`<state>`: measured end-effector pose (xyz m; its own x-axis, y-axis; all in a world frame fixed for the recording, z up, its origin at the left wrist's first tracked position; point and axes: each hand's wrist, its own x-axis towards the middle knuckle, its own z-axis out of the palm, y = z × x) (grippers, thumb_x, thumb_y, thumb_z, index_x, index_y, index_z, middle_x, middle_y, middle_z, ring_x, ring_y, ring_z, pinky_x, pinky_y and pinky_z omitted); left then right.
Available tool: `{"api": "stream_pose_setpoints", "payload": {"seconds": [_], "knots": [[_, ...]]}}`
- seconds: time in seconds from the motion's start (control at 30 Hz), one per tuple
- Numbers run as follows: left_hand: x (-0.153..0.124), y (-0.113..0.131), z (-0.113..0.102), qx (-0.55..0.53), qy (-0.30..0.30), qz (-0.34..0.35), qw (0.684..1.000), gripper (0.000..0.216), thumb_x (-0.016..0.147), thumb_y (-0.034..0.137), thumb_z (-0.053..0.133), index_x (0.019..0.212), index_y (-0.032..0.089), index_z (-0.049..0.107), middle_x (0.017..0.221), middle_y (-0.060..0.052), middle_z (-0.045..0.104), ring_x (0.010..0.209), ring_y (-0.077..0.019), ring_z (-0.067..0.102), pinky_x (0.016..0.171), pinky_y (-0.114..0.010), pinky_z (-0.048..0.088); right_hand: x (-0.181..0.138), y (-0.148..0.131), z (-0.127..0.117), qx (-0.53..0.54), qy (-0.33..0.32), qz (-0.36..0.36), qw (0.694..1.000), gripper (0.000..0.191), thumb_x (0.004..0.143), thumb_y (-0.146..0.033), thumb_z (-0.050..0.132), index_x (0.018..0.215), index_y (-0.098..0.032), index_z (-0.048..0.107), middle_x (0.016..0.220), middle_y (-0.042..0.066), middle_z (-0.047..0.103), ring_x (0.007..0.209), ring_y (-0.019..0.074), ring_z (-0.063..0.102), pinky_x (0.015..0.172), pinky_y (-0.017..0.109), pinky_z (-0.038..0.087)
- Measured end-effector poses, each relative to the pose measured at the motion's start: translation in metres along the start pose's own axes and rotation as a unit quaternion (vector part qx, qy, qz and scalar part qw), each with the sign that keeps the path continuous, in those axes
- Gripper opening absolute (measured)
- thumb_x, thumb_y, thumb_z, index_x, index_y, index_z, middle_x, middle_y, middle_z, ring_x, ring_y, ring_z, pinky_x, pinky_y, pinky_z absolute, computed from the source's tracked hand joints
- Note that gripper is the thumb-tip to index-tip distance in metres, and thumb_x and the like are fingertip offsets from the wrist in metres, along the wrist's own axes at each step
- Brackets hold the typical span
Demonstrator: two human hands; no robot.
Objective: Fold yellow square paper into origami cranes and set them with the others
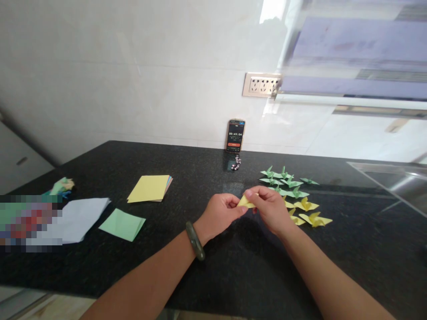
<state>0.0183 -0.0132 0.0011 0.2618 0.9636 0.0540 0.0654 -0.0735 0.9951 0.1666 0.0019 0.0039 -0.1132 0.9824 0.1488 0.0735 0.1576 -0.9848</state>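
A small folded piece of yellow origami paper point(246, 202) is pinched between both my hands above the dark countertop. My left hand point(223, 212), with a dark green bangle point(195, 241) at its wrist, grips the paper's left side between thumb and fingers. From the right, my right hand point(271, 208) holds the other side, its fingers bent over the top edge. My fingers partly cover the paper, so its full shape is hidden. Just beyond my right hand stand several yellow paper cranes point(314, 219), with several green paper cranes point(291, 182) behind them.
A stack of yellow square paper point(150, 188) and a green sheet point(122, 225) lie to the left, near white paper point(83, 216) and crumpled coloured paper point(62, 186). A phone point(235, 136) showing a timer leans on the wall. At right is a metal sink point(407, 182).
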Motion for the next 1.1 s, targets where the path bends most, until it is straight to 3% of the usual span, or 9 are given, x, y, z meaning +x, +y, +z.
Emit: {"api": "stream_pose_setpoints", "payload": {"seconds": [0.1, 0.2, 0.27, 0.33, 0.53, 0.63, 0.83, 1.1], "knots": [[0.000, 0.002, 0.002, -0.031, 0.007, -0.019, 0.999, 0.022, 0.067, 0.034, 0.065, 0.067, 0.012, 0.064, 0.057, -0.001, 0.060, 0.048, -0.0088, 0.051, 0.047, -0.020, 0.041, -0.002, -0.003, -0.002, -0.048, -0.036, -0.035, 0.998, 0.033, 0.073, -0.045, 0.061, 0.060, -0.015, 0.062, 0.052, -0.001, 0.051, 0.048, 0.0090, 0.041, 0.046, 0.023, 0.034], [0.000, 0.006, 0.002, -0.055, 0.054, -0.034, 0.996, 0.021, 0.067, 0.033, 0.065, 0.064, 0.012, 0.064, 0.058, -0.002, 0.062, 0.046, -0.0088, 0.054, 0.047, -0.020, 0.042, -0.003, -0.004, 0.000, -0.001, -0.054, -0.030, 0.998, 0.032, 0.075, -0.047, 0.059, 0.072, -0.015, 0.064, 0.060, 0.001, 0.057, 0.050, 0.0096, 0.045, 0.047, 0.023, 0.037], [0.000, 0.007, 0.003, -0.083, 0.081, -0.033, 0.993, 0.021, 0.068, 0.033, 0.066, 0.067, 0.012, 0.065, 0.059, -0.003, 0.064, 0.049, -0.0097, 0.056, 0.049, -0.021, 0.044, -0.004, -0.005, 0.002, 0.021, -0.064, -0.023, 0.997, 0.031, 0.068, -0.045, 0.066, 0.077, -0.016, 0.064, 0.063, 0.001, 0.059, 0.051, 0.0097, 0.046, 0.047, 0.022, 0.037], [0.000, 0.007, 0.003, -0.103, 0.089, -0.035, 0.990, 0.022, 0.068, 0.034, 0.066, 0.070, 0.012, 0.066, 0.059, -0.003, 0.065, 0.052, -0.0110, 0.059, 0.052, -0.022, 0.046, -0.004, -0.005, 0.003, 0.021, -0.057, -0.024, 0.998, 0.029, 0.064, -0.043, 0.070, 0.071, -0.016, 0.062, 0.060, 0.000, 0.057, 0.050, 0.0093, 0.045, 0.046, 0.022, 0.036], [0.001, 0.001, 0.001, -0.081, 0.103, 0.026, 0.991, 0.020, 0.068, 0.032, 0.067, 0.070, 0.012, 0.066, 0.065, -0.002, 0.067, 0.060, -0.0123, 0.059, 0.059, -0.024, 0.046, -0.003, -0.006, 0.001, -0.030, -0.032, -0.037, 0.998, 0.031, 0.068, -0.043, 0.066, 0.057, -0.016, 0.055, 0.047, -0.004, 0.046, 0.044, 0.0073, 0.038, 0.043, 0.021, 0.030], [0.001, 0.002, 0.001, -0.118, 0.123, 0.015, 0.985, 0.019, 0.064, 0.027, 0.069, 0.075, 0.013, 0.065, 0.067, -0.002, 0.067, 0.060, -0.0113, 0.059, 0.059, -0.024, 0.047, -0.002, -0.006, 0.001, -0.041, -0.035, -0.044, 0.998, 0.030, 0.069, -0.041, 0.065, 0.057, -0.016, 0.055, 0.049, -0.004, 0.048, 0.044, 0.0073, 0.039, 0.043, 0.022, 0.031], [-0.002, 0.011, 0.004, -0.181, 0.122, -0.014, 0.976, 0.018, 0.065, 0.023, 0.068, 0.077, 0.013, 0.059, 0.061, 0.000, 0.065, 0.054, -0.0086, 0.058, 0.056, -0.021, 0.047, -0.003, -0.004, 0.004, 0.027, -0.032, -0.045, 0.998, 0.025, 0.070, -0.037, 0.066, 0.082, -0.017, 0.058, 0.056, -0.004, 0.053, 0.046, 0.0078, 0.045, 0.044, 0.021, 0.036], [-0.003, 0.012, 0.002, -0.165, 0.099, 0.036, 0.981, 0.016, 0.066, 0.021, 0.066, 0.077, 0.013, 0.056, 0.062, 0.000, 0.063, 0.054, -0.0080, 0.056, 0.054, -0.020, 0.046, -0.006, -0.009, 0.003, 0.040, -0.037, -0.032, 0.998, 0.024, 0.068, -0.038, 0.067, 0.072, -0.015, 0.061, 0.052, -0.002, 0.057, 0.040, 0.0071, 0.046, 0.040, 0.020, 0.038]]}}
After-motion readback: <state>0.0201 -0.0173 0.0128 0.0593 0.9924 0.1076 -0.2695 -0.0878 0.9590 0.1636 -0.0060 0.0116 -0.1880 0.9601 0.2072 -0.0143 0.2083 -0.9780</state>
